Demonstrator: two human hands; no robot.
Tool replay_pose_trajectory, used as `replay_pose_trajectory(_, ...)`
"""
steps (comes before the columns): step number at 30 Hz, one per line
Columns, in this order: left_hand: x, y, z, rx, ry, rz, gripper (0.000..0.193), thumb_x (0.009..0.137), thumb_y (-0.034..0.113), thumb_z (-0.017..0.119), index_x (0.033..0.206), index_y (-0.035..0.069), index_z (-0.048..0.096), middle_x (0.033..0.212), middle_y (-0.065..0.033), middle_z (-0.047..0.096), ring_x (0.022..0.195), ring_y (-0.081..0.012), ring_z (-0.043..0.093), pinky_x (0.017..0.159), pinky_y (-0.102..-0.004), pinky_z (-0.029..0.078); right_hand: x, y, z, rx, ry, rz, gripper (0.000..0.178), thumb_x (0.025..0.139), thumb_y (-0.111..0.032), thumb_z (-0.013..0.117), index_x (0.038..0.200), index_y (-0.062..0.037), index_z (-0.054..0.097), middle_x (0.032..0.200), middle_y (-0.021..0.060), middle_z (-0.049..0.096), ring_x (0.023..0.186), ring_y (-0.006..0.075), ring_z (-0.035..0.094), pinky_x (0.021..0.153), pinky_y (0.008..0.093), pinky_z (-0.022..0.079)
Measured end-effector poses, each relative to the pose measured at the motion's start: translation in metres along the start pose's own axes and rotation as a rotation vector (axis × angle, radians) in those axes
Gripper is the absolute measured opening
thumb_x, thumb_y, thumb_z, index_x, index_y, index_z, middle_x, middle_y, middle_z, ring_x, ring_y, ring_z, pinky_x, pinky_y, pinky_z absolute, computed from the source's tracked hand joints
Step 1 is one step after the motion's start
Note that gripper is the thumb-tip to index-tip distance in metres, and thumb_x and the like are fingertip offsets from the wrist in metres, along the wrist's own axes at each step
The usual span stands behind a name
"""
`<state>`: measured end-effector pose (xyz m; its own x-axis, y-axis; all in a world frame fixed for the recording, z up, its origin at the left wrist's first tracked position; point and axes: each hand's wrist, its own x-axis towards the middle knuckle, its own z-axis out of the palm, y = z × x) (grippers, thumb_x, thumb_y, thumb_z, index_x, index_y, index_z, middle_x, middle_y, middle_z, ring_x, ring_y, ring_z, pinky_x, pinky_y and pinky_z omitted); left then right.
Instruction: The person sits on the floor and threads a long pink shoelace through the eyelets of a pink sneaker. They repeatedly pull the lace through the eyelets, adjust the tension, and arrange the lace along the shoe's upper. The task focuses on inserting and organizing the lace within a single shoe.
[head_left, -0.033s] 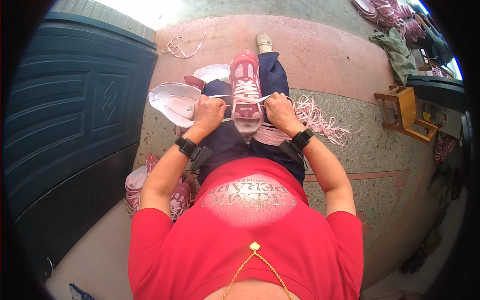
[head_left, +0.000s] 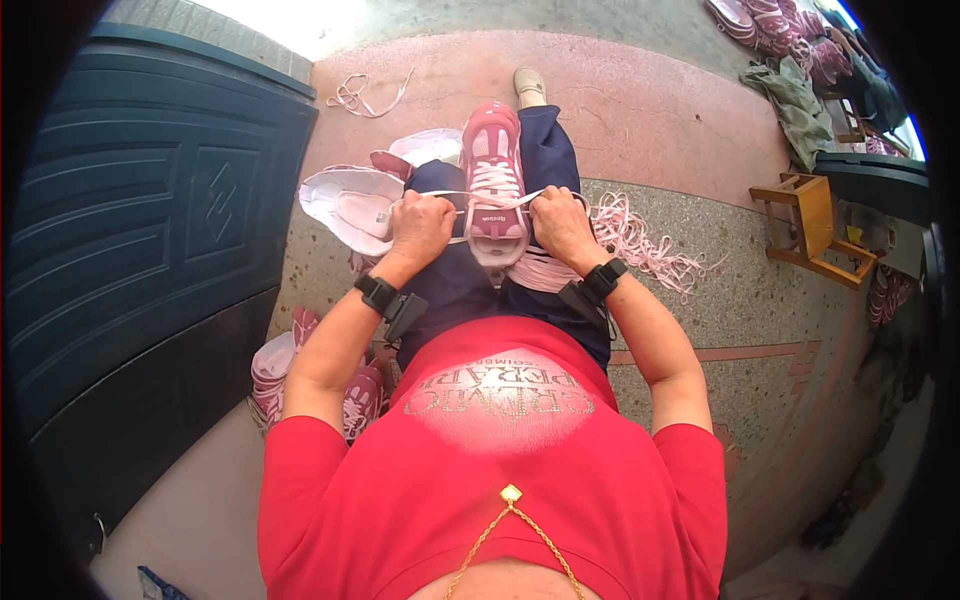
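A pink and white sneaker (head_left: 490, 135) rests between my thighs, toe pointing away, with white laces (head_left: 493, 180) threaded across its front. My left hand (head_left: 422, 222) is closed on one lace end at the shoe's left side. On the right side, my right hand (head_left: 562, 222) pinches the other end. The lace stretches taut between the two hands, across the shoe near its tongue (head_left: 490, 217). Beside my left knee lie unfinished-looking white and pink shoe uppers (head_left: 352, 205). Pale pink laces (head_left: 543, 270) lie on my right thigh.
A tangled heap of pink laces (head_left: 645, 245) lies to the right, and a loose lace (head_left: 368, 98) on the floor ahead. More pink shoes (head_left: 275, 370) are at my left hip. A small wooden stool (head_left: 812, 222) stands at right, a dark blue door (head_left: 150, 190) at left.
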<state>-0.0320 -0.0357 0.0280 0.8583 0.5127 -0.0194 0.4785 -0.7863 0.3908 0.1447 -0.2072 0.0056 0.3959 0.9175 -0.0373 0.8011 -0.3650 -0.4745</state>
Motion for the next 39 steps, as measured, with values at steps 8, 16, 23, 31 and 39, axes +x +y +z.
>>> replay_pose_trajectory(8, 0.005, 0.01, 0.015, 0.165, 0.049, 0.167, 0.009, 0.077, 0.017, 0.06, 0.071, 0.012, 0.063, 0.076, -0.0041, 0.06, 0.082, -0.0253, 0.052, 0.072, -0.0408, 0.038, 0.001, -0.017, -0.007, -0.257, 0.026, -0.241, 0.01, 0.074, -0.01, 0.055, 0.082, -0.0065, 0.062, 0.087, 0.0083, 0.056, 0.087, 0.0234, 0.053, 0.074, 0.0368, 0.037)
replay_pose_trajectory(16, 0.007, 0.016, 0.019, -0.008, -0.159, -0.123, 0.015, 0.078, 0.02, 0.059, 0.076, 0.007, 0.067, 0.078, -0.0117, 0.065, 0.084, -0.0323, 0.059, 0.073, -0.0466, 0.045, -0.003, -0.015, 0.004, -0.232, 0.1, -0.158, 0.01, 0.074, -0.013, 0.058, 0.08, -0.007, 0.063, 0.08, 0.008, 0.057, 0.082, 0.0231, 0.055, 0.071, 0.0369, 0.037)
replay_pose_trajectory(23, 0.014, 0.024, 0.018, 0.185, -0.174, 0.008, 0.019, 0.08, 0.021, 0.058, 0.077, 0.005, 0.067, 0.083, -0.0126, 0.065, 0.089, -0.0288, 0.057, 0.075, -0.043, 0.041, -0.001, -0.014, 0.005, -0.23, 0.069, -0.164, 0.01, 0.075, -0.013, 0.057, 0.079, -0.0065, 0.063, 0.079, 0.0084, 0.058, 0.08, 0.0239, 0.056, 0.071, 0.0379, 0.039)
replay_pose_trajectory(31, 0.008, 0.029, 0.025, 0.244, -0.001, 0.091, 0.019, 0.08, 0.022, 0.06, 0.076, 0.005, 0.066, 0.079, -0.0134, 0.065, 0.087, -0.029, 0.057, 0.075, -0.0427, 0.042, -0.002, -0.014, 0.01, -0.205, 0.092, -0.152, 0.011, 0.073, -0.013, 0.057, 0.079, -0.0066, 0.064, 0.08, 0.0084, 0.06, 0.08, 0.0232, 0.058, 0.071, 0.0385, 0.038)
replay_pose_trajectory(39, 0.016, 0.008, 0.027, -0.108, -0.128, -0.21, 0.024, 0.08, 0.025, 0.059, 0.076, 0.004, 0.069, 0.076, -0.0205, 0.065, 0.076, -0.0378, 0.063, 0.071, -0.0461, 0.051, -0.004, -0.009, 0.011, -0.142, 0.092, -0.097, 0.01, 0.077, -0.014, 0.055, 0.076, -0.0082, 0.063, 0.078, 0.0079, 0.06, 0.079, 0.0242, 0.059, 0.069, 0.0406, 0.04)
